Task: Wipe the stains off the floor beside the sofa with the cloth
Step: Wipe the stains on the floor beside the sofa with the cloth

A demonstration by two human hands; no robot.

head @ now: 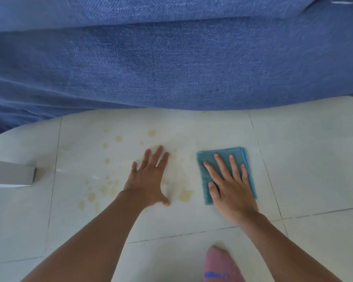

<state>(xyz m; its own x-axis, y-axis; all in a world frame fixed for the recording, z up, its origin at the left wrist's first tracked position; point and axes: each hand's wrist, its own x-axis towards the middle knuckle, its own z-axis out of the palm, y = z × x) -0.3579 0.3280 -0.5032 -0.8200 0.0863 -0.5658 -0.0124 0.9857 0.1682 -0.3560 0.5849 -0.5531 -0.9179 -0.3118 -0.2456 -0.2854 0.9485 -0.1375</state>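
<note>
A folded teal cloth [206, 159] lies flat on the white tiled floor [304, 159] just in front of the blue sofa [171, 64]. My right hand [230, 186] presses down on the cloth with fingers spread. My left hand [149, 178] rests flat on the bare floor to the left of the cloth, fingers apart, holding nothing. Yellowish stains [184, 195] dot the tile around and left of my left hand, with a cluster of stains [102, 190] near the lower left and one patch between the two hands.
The sofa fills the whole upper half of the view. A grey-white furniture edge [10, 176] juts in at the left. My foot in a pink sock [220, 265] shows at the bottom. Dark grout lines cross the tiles.
</note>
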